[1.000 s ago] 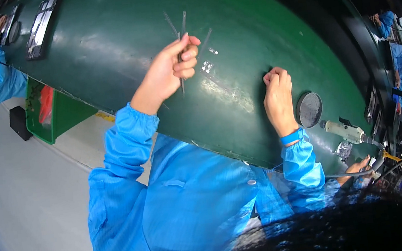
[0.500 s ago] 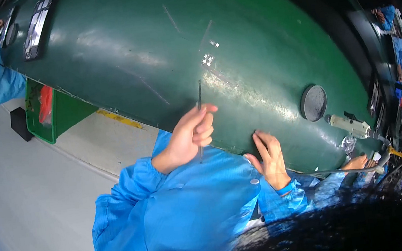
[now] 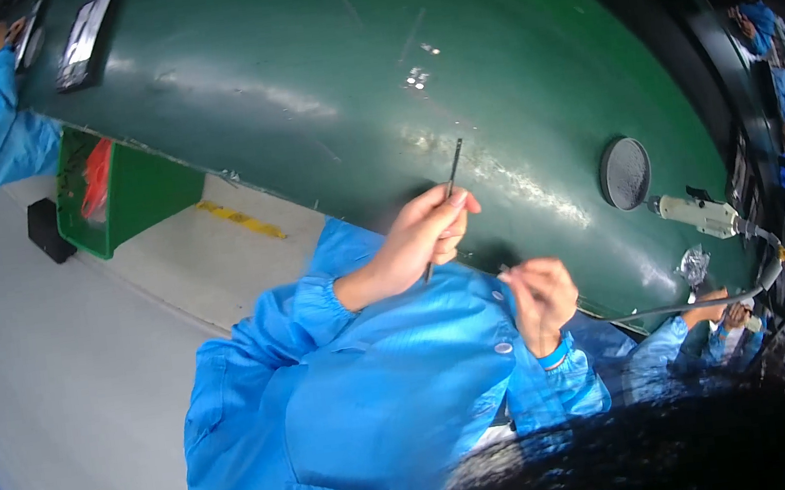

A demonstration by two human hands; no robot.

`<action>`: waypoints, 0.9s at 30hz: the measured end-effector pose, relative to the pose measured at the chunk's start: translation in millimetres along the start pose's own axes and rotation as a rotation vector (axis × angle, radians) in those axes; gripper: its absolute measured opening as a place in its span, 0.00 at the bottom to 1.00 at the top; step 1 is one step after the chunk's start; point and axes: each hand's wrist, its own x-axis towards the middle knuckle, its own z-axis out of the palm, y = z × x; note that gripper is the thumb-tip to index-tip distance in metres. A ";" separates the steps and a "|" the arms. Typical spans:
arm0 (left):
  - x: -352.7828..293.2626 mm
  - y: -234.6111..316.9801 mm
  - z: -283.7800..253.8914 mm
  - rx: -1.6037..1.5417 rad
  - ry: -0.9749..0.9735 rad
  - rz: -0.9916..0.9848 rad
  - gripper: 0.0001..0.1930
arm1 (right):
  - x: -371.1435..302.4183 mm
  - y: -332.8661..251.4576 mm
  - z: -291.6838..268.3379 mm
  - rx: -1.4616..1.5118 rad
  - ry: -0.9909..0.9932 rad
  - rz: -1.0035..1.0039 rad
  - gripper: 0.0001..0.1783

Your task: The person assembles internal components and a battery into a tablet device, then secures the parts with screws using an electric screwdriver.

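Observation:
Above the near edge of the green tabletop (image 3: 293, 71), my left hand (image 3: 417, 242) is closed round a thin dark stick-like tool (image 3: 457, 161). One end of it points up and away over the table, and the other sticks out below my fingers. To the right, my right hand (image 3: 544, 300) is raised with thumb and fingertips pinched together. A tiny greyish bit seems to show at those fingertips, too small to name. Beyond the hands, several small bright pieces (image 3: 416, 77) lie on the tabletop.
A round dark dish (image 3: 626, 174) and a pale powered screwdriver (image 3: 698, 215) with its cable lie on the right, near crumpled clear film (image 3: 694, 264). At far left are a flat dark device (image 3: 85, 40), a green bin (image 3: 145, 205) and a co-worker's sleeve (image 3: 3, 146). Another person's hand (image 3: 706, 307) is at right.
My right hand has lifted off the table edge and its fingers have closed into a pinch. My left hand has shifted right with the tool, which leans more. The whole view has shifted slightly.

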 end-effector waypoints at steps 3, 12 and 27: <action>1.2 -10.9 4.5 0.109 0.049 0.334 0.16 | 61.6 -39.9 39.0 0.523 0.151 0.513 0.12; -60.4 33.6 -85.1 -0.172 0.544 0.953 0.15 | 161.1 -82.2 159.6 0.467 -0.374 -0.045 0.19; -60.9 1.2 -149.4 -0.775 0.603 1.021 0.09 | 148.0 -80.4 224.1 -0.106 -0.501 -0.507 0.31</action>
